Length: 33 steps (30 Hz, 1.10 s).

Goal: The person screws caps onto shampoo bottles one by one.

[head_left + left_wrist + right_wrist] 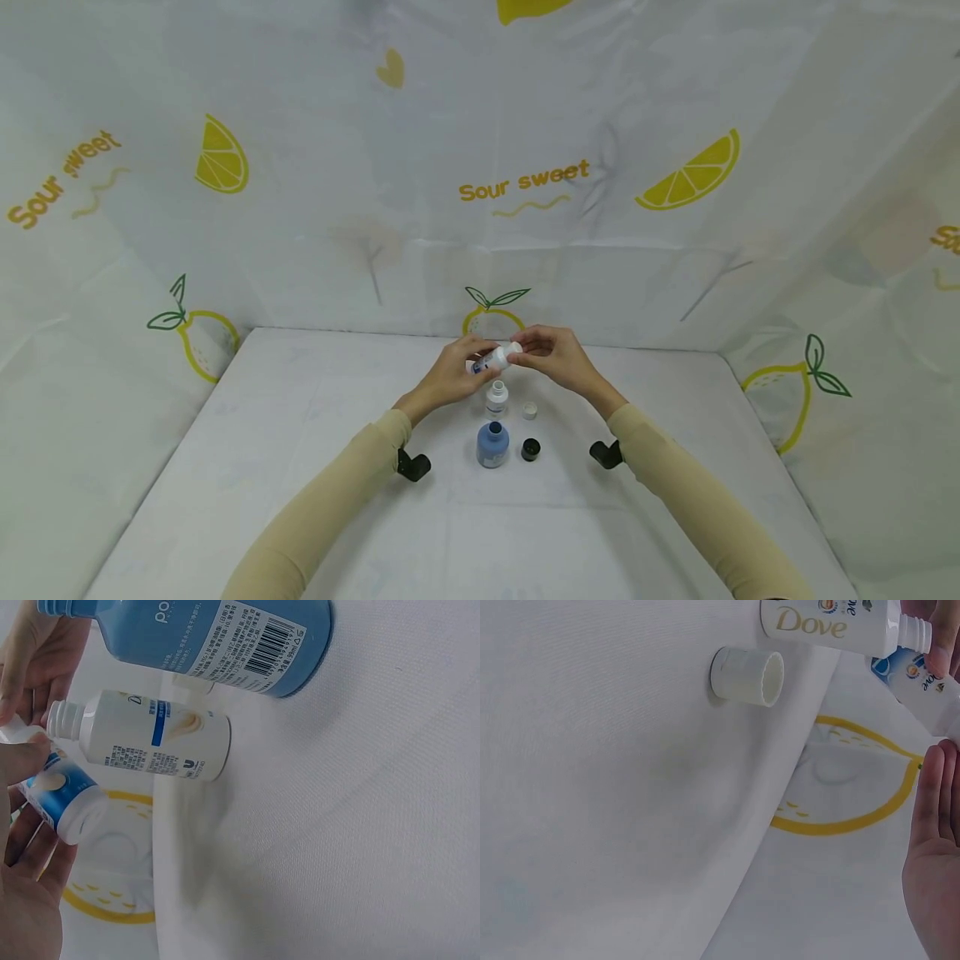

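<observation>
Above the far part of the table, my left hand (452, 375) grips a small white bottle with a blue label (64, 795), tilted with its top toward the right. At that top, my right hand (557, 358) pinches the white cap (513, 348) between thumb and fingers. Whether the cap is still threaded on cannot be told. Just below the hands stands an uncapped white Dove bottle (157, 739), upright, its threaded neck bare. Nearer to me is an uncapped blue bottle (492, 447) with a barcode label.
A loose white cap (746, 676) lies right of the Dove bottle, and a black cap (531, 450) lies right of the blue bottle. The white-covered table (525, 542) ends at a lemon-printed curtain (420, 275) behind. Black mounts (413, 465) stick out from both wrists.
</observation>
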Available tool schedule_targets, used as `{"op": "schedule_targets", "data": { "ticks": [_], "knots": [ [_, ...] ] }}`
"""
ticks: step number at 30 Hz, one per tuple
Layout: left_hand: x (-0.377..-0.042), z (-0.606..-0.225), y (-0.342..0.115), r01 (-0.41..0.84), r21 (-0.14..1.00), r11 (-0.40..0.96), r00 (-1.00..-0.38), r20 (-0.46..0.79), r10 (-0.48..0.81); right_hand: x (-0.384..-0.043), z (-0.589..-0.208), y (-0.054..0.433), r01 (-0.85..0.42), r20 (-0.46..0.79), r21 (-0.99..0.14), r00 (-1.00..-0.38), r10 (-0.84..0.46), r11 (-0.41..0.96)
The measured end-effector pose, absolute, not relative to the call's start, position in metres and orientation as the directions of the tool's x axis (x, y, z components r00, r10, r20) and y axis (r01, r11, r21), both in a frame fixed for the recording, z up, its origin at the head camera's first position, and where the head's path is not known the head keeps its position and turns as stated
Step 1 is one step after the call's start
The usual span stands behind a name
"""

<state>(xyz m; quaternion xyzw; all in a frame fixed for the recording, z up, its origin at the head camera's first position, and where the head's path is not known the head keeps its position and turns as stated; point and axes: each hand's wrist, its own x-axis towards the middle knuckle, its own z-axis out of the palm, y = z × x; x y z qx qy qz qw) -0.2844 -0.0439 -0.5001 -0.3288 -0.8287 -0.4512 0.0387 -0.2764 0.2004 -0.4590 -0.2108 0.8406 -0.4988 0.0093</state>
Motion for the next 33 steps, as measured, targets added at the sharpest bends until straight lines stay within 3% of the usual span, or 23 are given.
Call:
{"op": "schedule_targets", "data": {
  "ticks": [8, 33],
  "knots": [
    [-0.289, -0.506, -0.041, 0.556, 0.751, 0.357, -0.79, 0.344, 0.507, -0.276, -0.46, 0.208, -0.353, 0.216, -0.851, -0.91, -0.353, 0.389],
    [-0.294, -0.526, -0.034, 0.399, 0.851, 0.341, -0.858, 0.214, 0.468, -0.251, -0.479, 0.246, -0.267, 0.12, -0.855, -0.936, -0.331, 0.444]
  ]
}}
